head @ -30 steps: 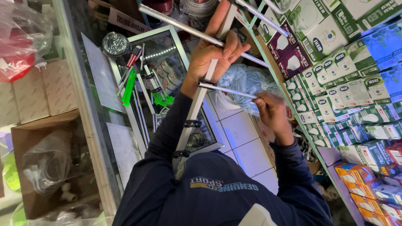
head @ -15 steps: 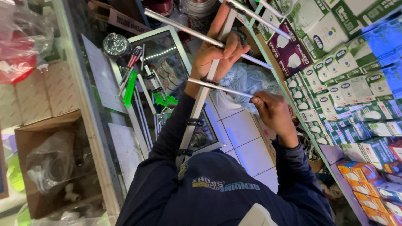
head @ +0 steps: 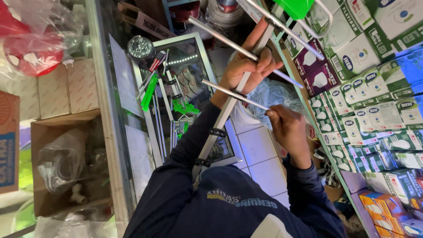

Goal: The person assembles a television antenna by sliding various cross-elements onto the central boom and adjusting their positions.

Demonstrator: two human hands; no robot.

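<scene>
Your left hand (head: pixel 249 66) is wrapped around the long square metal bar (head: pixel 229 110) of an antenna-like frame, fingers closed on it near its upper part; the bar runs down from that hand toward your chest, passing along your dark-sleeved forearm. Your right hand (head: pixel 288 132) is closed on the end of a thin metal rod (head: pixel 233 94), pinching it between thumb and fingers. That rod lies across the bar just below your left hand, touching it where they cross. A second, longer rod (head: pixel 229 39) crosses the bar right at your left hand, under its fingers, and a bent loop of rod (head: pixel 324 22) sits above both hands beside a bright green plastic piece (head: pixel 295 6).

To the left of your left hand lies a glass-topped counter (head: pixel 114 110), with a glass display case (head: pixel 185 88) holding green-handled tools (head: pixel 150 92) (their exact kind is hard to tell) and a small round shiny object (head: pixel 140 47) near its top corner. Well beyond that, an open cardboard box (head: pixel 66 167) holds clear plastic bags.

To the right of your right hand, shelves carry stacked light-bulb boxes (head: pixel 374 110), green and white. Between your hands and below them, a crumpled pale blue bag (head: pixel 273 94) lies on the tiled floor (head: pixel 260 158).
</scene>
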